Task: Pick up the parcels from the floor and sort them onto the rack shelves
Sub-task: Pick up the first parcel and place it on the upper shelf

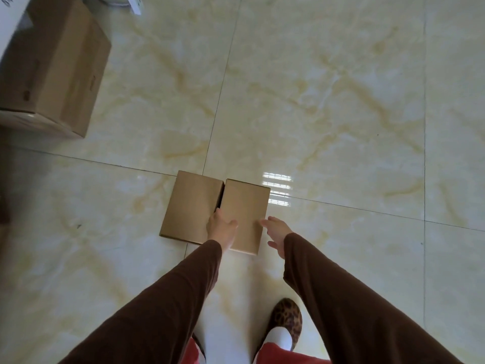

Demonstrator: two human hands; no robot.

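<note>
Two small brown cardboard parcels lie side by side on the glossy tiled floor: the left parcel (190, 207) and the right parcel (245, 214), their long edges touching. My left hand (220, 227) rests at the seam between them, fingers reaching into the gap on the right parcel's left side. My right hand (277, 232) hovers open at the right parcel's right edge, fingers spread, apparently just touching its corner. Both arms wear brown sleeves.
A large cardboard box (52, 69) stands at the far left, with a white box (10, 19) partly above it. My foot in a leopard-print slipper (286, 321) is planted below the parcels. Cream marbled tiles (341, 114) spread ahead and to the right.
</note>
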